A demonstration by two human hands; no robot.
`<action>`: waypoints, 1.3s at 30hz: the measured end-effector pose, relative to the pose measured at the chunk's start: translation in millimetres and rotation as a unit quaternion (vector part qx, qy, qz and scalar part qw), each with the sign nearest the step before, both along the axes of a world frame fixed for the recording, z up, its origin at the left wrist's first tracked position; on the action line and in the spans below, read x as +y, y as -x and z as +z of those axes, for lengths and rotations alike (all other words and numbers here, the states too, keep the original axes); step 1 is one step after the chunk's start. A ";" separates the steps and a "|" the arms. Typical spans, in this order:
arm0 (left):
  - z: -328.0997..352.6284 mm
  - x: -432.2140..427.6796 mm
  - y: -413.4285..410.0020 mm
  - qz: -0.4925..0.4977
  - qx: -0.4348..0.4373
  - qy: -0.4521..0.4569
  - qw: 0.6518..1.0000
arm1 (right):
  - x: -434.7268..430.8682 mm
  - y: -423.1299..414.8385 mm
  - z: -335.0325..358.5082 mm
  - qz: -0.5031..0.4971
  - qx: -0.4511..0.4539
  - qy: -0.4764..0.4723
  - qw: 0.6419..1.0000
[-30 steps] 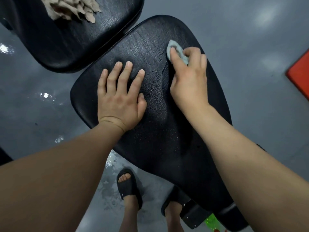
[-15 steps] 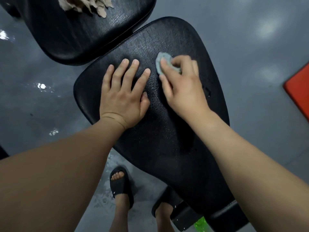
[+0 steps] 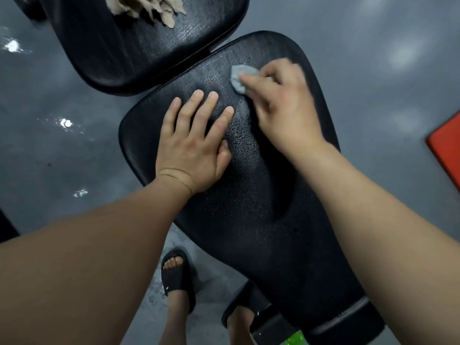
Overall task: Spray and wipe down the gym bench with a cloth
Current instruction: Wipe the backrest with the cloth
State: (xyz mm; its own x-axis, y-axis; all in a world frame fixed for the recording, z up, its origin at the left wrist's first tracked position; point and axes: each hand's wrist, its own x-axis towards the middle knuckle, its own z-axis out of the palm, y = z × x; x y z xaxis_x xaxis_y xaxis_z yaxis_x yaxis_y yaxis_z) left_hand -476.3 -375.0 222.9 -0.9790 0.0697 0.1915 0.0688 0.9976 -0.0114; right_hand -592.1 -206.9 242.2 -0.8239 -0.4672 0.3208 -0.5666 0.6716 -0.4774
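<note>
Cloth: the small grey-blue crumpled cloth (image 3: 238, 79) lies pressed onto the far half of the worktop, near its rounded far edge.
Right grip: the right hand (image 3: 281, 108) bears on the cloth, forefinger along its top and the other fingers curled over it. The hand is blurred, so the thumb cannot be told.
Worktop: the black tapered gym bench seat pad (image 3: 261, 220) is wide at the far end and narrow near the person. Its grained skin is beaded with fine droplets.
Left grip: the left hand (image 3: 191, 145) lies flat on the pad just beside the right, fingers straight and slightly spread, holding nothing.
Open room: bare pad runs down the narrow near end, and a strip lies along the right edge.
Neighbour: a second black padded section (image 3: 149, 51) lies far-left across a thin gap and carries a torn beige rag (image 3: 146, 6).
Floor: a glossy grey floor (image 3: 49, 150) surrounds everything. A red flat mat (image 3: 448, 145) is at the right, and a black slide sandal (image 3: 175, 275) is below.
</note>
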 end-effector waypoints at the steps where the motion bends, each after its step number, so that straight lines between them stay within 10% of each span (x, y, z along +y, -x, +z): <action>1: 0.2 -0.5 0.8 0.000 0.002 0.000 1.000 | 4.0 9.5 -0.8 -0.035 0.009 0.007 0.999; 4: -0.4 -0.7 0.4 0.000 0.002 -0.004 1.000 | -7.8 23.5 -1.7 -0.166 -0.008 0.029 0.986; 10: -1.3 -0.1 0.6 -0.002 0.019 -0.014 1.000 | -38.3 14.8 11.4 0.047 -0.011 -0.011 0.999; 15: -2.1 -1.4 0.9 -0.005 0.023 -0.018 1.000 | -36.6 34.3 6.5 -0.185 -0.019 0.024 0.982; 20: -2.8 -1.1 -0.8 -0.005 0.018 -0.013 1.000 | -49.4 13.3 15.6 0.027 -0.017 -0.011 0.999; 27: -1.6 -2.0 0.5 -0.007 0.020 -0.011 1.000 | -7.9 39.6 0.8 -0.259 -0.047 0.010 0.965; 33: -3.3 -1.5 -1.7 -0.010 0.023 -0.006 1.000 | -21.4 11.0 10.3 -0.015 -0.043 -0.023 0.999; 39: -3.0 -1.1 1.6 -0.011 0.030 -0.001 0.999 | 20.7 22.2 -6.9 -0.262 -0.053 0.040 0.963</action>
State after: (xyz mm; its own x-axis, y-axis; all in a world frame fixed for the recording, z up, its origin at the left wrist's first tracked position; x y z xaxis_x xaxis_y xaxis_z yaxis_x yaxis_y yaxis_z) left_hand -477.8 -376.1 219.9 -0.9639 0.0914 0.2499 0.0907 0.9958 -0.0142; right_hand -614.3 -186.2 235.3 -0.9695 0.0454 0.2406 -0.1051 0.8104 -0.5763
